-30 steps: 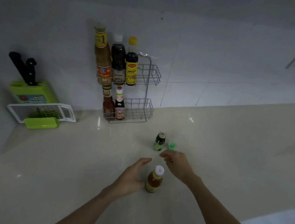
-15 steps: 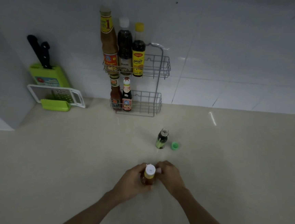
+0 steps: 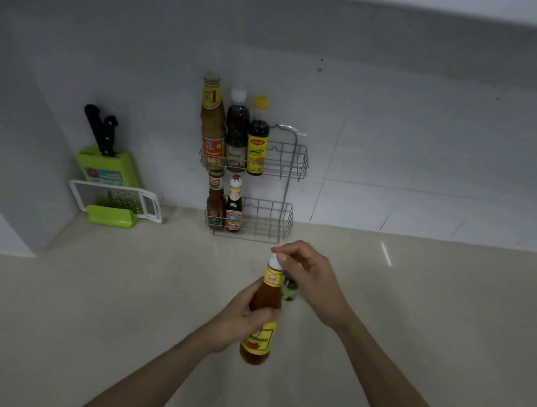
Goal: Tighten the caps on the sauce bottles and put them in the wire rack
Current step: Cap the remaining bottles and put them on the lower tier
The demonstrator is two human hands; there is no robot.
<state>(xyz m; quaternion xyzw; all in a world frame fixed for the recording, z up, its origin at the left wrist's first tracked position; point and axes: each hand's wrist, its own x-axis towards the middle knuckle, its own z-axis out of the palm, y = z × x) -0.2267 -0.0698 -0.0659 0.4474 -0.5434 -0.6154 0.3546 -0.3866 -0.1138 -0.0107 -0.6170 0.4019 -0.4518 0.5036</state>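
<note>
- A sauce bottle (image 3: pixel 262 319) with a yellow label is held up above the counter (image 3: pixel 413 313), in front of the wire rack (image 3: pixel 291 169).
- The left hand (image 3: pixel 244 318) wraps its middle.
- The right hand (image 3: pixel 311 277) pinches the white cap (image 3: pixel 274 259).
- Risk: a loose left grip could let the bottle spin or drop.
- A small green bottle (image 3: pixel 288 291), partly hidden behind it, could be knocked over.

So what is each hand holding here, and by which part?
The left hand grips the chili sauce bottle around its middle, lifted off the counter. The right hand pinches its white cap with the fingertips.
</note>
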